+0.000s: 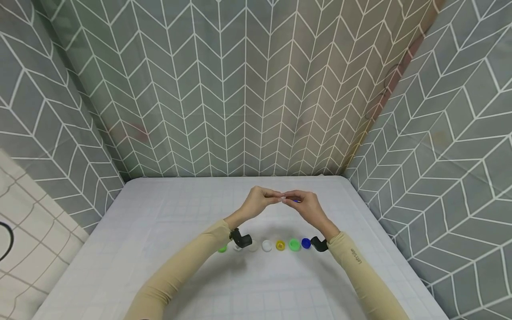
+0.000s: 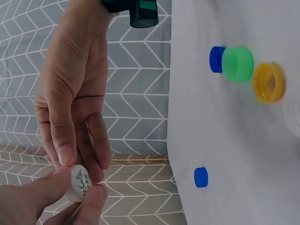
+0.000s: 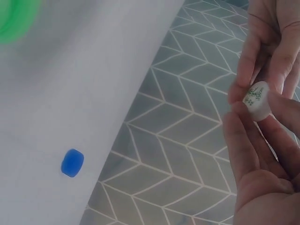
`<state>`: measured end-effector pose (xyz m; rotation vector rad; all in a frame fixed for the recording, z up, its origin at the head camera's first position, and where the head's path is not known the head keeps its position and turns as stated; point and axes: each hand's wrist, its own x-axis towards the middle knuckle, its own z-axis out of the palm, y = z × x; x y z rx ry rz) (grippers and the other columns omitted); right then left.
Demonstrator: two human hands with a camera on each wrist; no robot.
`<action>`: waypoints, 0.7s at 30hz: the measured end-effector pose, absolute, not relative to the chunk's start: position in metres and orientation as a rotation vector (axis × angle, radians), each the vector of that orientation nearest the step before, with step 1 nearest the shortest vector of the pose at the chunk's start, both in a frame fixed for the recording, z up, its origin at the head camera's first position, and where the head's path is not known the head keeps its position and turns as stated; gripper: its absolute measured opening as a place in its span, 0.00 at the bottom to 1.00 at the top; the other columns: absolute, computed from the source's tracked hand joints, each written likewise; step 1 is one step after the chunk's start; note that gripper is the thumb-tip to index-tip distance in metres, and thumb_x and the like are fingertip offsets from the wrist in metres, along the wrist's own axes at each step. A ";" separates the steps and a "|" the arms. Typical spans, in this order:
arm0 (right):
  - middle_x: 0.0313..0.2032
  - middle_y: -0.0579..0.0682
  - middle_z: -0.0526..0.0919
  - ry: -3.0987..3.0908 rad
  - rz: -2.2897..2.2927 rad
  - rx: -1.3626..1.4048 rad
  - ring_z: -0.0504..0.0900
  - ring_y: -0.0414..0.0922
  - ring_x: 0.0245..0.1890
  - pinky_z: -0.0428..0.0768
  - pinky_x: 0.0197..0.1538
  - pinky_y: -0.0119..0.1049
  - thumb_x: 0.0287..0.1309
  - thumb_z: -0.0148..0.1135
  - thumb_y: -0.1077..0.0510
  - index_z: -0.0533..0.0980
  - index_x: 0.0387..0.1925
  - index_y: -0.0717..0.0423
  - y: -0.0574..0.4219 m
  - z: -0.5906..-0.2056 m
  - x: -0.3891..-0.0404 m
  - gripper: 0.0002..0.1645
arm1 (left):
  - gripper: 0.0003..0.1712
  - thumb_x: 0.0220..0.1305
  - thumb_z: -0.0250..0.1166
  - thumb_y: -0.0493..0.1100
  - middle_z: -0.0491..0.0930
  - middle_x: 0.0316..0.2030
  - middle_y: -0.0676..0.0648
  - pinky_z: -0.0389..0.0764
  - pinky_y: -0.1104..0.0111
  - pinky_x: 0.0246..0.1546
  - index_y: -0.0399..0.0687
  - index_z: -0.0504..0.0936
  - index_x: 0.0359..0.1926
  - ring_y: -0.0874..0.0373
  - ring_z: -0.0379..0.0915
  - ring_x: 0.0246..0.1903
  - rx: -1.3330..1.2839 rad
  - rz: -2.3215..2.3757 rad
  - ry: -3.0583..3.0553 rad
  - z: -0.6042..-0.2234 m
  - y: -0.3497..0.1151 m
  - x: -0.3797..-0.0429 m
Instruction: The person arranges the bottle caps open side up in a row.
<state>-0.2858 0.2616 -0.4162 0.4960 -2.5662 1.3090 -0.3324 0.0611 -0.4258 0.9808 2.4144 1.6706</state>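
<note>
Both hands meet above the far part of the table. Between them is a small white bottle cap (image 2: pixel 80 182) with a green printed pattern. My left hand (image 1: pixel 256 202) pinches it between thumb and fingers from one side. From the other side the fingertips of my right hand (image 1: pixel 305 206) grip the same cap. Its printed face shows in the right wrist view too, where fingers cover part of its rim. Beyond the right hand, a lone blue cap (image 3: pixel 72 163) lies on the table.
A row of caps crosses the middle of the white-covered table (image 1: pixel 176 209): a blue cap (image 1: pixel 306 243), a green cap (image 1: pixel 294 245), a yellow cap (image 1: pixel 280 245), a white cap (image 1: pixel 266 245) and others under the left forearm. Grey patterned curtains (image 1: pixel 240 89) stand around the table.
</note>
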 end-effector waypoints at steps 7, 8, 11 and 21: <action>0.49 0.56 0.84 -2.584 1.299 0.504 0.85 0.53 0.46 0.83 0.46 0.34 0.57 0.67 0.58 0.80 0.50 0.59 0.262 -0.419 -0.283 0.19 | 0.22 0.60 0.68 0.40 0.84 0.49 0.42 0.82 0.69 0.45 0.42 0.77 0.55 0.55 0.82 0.49 1.016 1.681 2.356 -0.431 0.064 -0.332; 0.49 0.56 0.84 -2.591 1.290 0.509 0.85 0.54 0.47 0.83 0.46 0.34 0.57 0.67 0.59 0.80 0.51 0.60 0.262 -0.419 -0.283 0.19 | 0.23 0.60 0.68 0.39 0.83 0.50 0.41 0.82 0.69 0.45 0.41 0.75 0.57 0.55 0.82 0.49 1.016 1.678 2.348 -0.431 0.064 -0.332; 0.49 0.55 0.83 -2.620 1.254 0.518 0.84 0.53 0.46 0.82 0.47 0.32 0.57 0.67 0.60 0.79 0.52 0.60 0.262 -0.417 -0.281 0.21 | 0.26 0.61 0.67 0.37 0.83 0.51 0.40 0.82 0.69 0.45 0.42 0.72 0.60 0.55 0.81 0.50 1.024 1.645 2.359 -0.432 0.066 -0.330; 0.45 0.56 0.80 -2.752 1.040 0.554 0.83 0.52 0.45 0.82 0.50 0.45 0.57 0.67 0.60 0.78 0.53 0.64 0.268 -0.408 -0.274 0.22 | 0.26 0.63 0.64 0.35 0.81 0.53 0.40 0.81 0.72 0.45 0.42 0.70 0.61 0.52 0.80 0.52 1.153 1.462 2.481 -0.435 0.082 -0.323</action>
